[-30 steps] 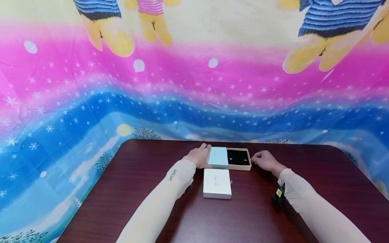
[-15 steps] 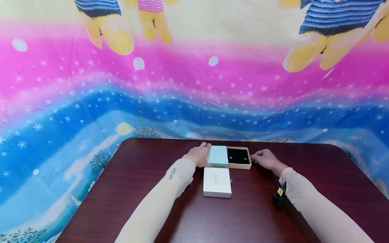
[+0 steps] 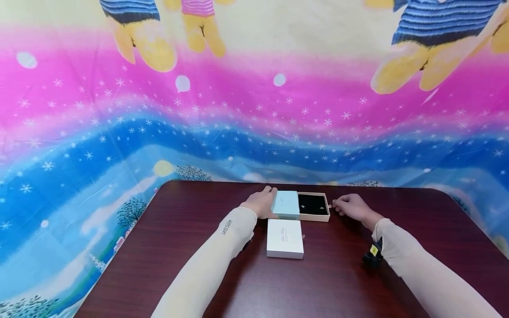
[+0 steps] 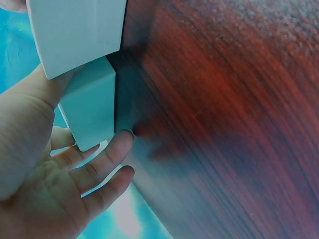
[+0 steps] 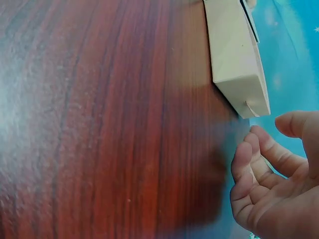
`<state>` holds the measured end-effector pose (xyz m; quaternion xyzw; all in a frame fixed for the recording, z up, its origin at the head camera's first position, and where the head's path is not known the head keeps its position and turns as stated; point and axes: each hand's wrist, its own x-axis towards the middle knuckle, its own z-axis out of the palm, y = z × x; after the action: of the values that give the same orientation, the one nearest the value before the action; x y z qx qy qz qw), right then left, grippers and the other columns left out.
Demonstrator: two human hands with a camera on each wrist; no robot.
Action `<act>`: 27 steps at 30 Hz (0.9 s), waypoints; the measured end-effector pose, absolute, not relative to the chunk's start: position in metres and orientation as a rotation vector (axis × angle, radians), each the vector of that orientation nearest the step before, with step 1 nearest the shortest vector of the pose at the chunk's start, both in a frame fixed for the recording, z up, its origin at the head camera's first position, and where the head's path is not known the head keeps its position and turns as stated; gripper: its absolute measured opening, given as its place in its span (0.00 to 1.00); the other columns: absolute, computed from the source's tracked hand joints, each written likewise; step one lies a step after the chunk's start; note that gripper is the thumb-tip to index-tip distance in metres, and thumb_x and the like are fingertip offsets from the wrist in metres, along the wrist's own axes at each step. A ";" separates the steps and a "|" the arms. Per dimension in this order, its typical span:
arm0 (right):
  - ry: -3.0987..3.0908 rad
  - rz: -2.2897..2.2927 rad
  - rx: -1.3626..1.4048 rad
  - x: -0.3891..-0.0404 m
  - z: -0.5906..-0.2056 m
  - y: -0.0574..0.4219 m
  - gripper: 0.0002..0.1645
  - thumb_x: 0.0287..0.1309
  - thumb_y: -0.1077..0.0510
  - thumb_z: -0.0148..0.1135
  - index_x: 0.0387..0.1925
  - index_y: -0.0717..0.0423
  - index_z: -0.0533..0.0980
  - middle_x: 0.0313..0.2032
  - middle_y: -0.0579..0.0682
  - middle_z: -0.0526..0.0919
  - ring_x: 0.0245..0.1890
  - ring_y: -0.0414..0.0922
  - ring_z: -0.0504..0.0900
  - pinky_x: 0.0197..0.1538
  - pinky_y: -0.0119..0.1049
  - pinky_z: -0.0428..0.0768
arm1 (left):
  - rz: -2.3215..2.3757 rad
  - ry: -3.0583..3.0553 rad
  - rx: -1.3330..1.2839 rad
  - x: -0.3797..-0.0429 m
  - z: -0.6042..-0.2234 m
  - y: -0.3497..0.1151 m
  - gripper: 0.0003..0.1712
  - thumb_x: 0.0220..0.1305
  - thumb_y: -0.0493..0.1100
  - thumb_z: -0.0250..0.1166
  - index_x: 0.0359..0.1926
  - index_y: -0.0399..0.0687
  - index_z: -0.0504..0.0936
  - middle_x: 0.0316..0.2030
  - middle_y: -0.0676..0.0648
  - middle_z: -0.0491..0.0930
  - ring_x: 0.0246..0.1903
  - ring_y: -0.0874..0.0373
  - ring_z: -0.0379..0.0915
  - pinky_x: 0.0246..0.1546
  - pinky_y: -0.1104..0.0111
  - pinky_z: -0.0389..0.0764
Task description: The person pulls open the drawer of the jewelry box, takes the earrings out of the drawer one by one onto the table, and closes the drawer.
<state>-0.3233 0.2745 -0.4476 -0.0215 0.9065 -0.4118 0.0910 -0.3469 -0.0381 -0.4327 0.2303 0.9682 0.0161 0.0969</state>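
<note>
A light-blue drawer box (image 3: 285, 204) lies near the far edge of the table. My left hand (image 3: 259, 203) grips its left end, with the thumb on the near side and fingers at the far side. Out of its right side sticks the cream drawer (image 3: 314, 218), with a black insert (image 3: 312, 204) bearing two small star-shaped pieces. My right hand (image 3: 354, 206) is just right of the drawer, fingers loosely bent and holding nothing. A small pull tab (image 5: 251, 108) shows on the drawer's end, apart from the fingers in the right wrist view.
Just in front of the light-blue box lies a white box (image 3: 284, 238) with printed lettering, a small tab at its right side. Both stand on a dark red-brown wooden table (image 3: 302, 287). Behind the table hangs a colourful printed cloth (image 3: 254, 110).
My right hand has let go of the drawer's tab and moved slightly right, leaving a small gap. The left hand and the boxes stay in place.
</note>
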 end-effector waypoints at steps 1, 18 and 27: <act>2.691 -1.226 -0.058 -0.323 -0.447 0.275 0.23 0.75 0.55 0.49 0.49 0.72 0.81 0.40 0.59 0.85 0.36 0.43 0.83 0.43 0.37 0.82 | 0.043 2.868 0.685 -0.347 -0.433 -0.038 0.56 0.62 0.61 0.70 0.80 0.47 0.51 0.78 0.43 0.55 0.64 0.51 0.74 0.60 0.62 0.79; 2.740 -1.237 -0.120 -0.322 -0.426 0.273 0.26 0.77 0.53 0.47 0.54 0.74 0.78 0.45 0.66 0.84 0.40 0.48 0.84 0.48 0.42 0.81 | 0.058 2.866 0.681 -0.344 -0.430 -0.039 0.57 0.63 0.61 0.70 0.81 0.46 0.49 0.79 0.42 0.53 0.70 0.50 0.68 0.64 0.62 0.77; 2.781 -1.201 -0.161 -0.318 -0.414 0.263 0.24 0.76 0.55 0.49 0.54 0.73 0.79 0.43 0.65 0.85 0.37 0.47 0.85 0.49 0.42 0.81 | 0.062 2.874 0.682 -0.343 -0.431 -0.039 0.57 0.62 0.61 0.71 0.80 0.46 0.50 0.78 0.43 0.54 0.70 0.50 0.68 0.63 0.61 0.77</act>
<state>-0.3181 0.2633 -0.4142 -0.0530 0.9155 -0.3952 0.0539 -0.3433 -0.0388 -0.4305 0.2298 0.9685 0.0210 0.0932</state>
